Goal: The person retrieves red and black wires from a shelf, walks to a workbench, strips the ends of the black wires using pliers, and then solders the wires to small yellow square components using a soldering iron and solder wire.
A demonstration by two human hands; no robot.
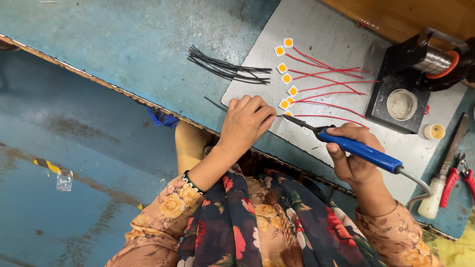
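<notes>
Right hand (355, 157) is closed in a full grip around the blue handle of a soldering iron (358, 148), held over the front edge of the grey work plate (321, 24). The dark iron tip points toward the left hand and ends just beside the nearest LED chip (284, 104). A grey cable leaves the rear of the handle and curves down toward the right end of the bench.

Left hand (245, 122) rests at the front left corner of the grey work plate, fingers curled with the fingertips pressed together near the iron tip. A thin dark wire (216, 103) projects from under this hand toward the left; whether the fingers actually pinch it cannot be determined.

A column of small square LED chips (286, 78), white with yellow centres, lies along the left edge of the plate. Red wires (326, 66) run from the chips toward the right. A bundle of black wires (225, 66) lies on the blue tabletop (123, 44), just beside the plate's left edge.

At the right edge of the plate stands a black solder stand (393, 94) carrying a solder spool (438, 60) and a round tin. Red-handled pliers (457, 180) lie at the far right of the tabletop.
</notes>
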